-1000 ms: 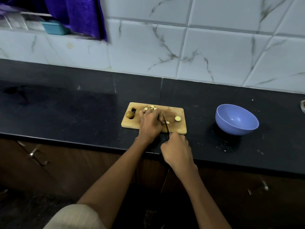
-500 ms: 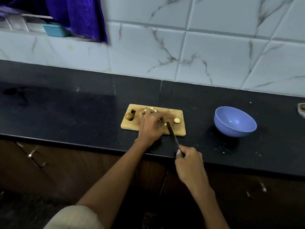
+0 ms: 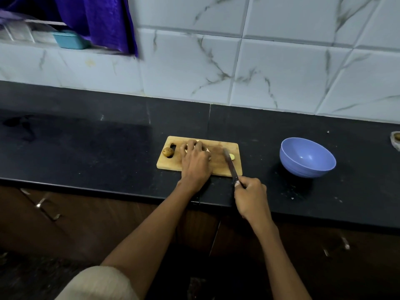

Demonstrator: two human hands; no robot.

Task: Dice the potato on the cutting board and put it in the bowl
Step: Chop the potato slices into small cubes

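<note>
We record first the containers: one blue bowl [image 3: 307, 157], standing on the black counter [image 3: 86, 135] well to the right of our right hand [image 3: 251, 197], tilted slightly toward the camera, its visible interior showing nothing but bare wall. A teal tub [image 3: 68, 40] sits on the ledge far up and left of our left hand [image 3: 195, 162], beside a purple cloth [image 3: 97, 20]; what it contains we cannot tell. At the frame's right edge, far beyond the bowl, a small grey item [image 3: 395, 140] is cut off and we cannot identify it. Next, the wooden cutting board [image 3: 171, 163], lying flat under our left hand, its handle slot to the left of our fingers. Our left hand rests palm down on the board, fingers curled over pale potato pieces [image 3: 206, 149], of which only slivers show at the fingertips; whether the fingers pinch them we cannot tell. A small brown unpeeled potato end [image 3: 168, 152] lies just left of that hand, beside the slot. One pale yellow slice [image 3: 232, 156] lies to the right of that hand, near the board's right edge, touching or just beside the knife [image 3: 230, 162]. Our right hand is closed around the knife handle, in front of the board's near right corner, the blade reaching away from us over the board.
</note>
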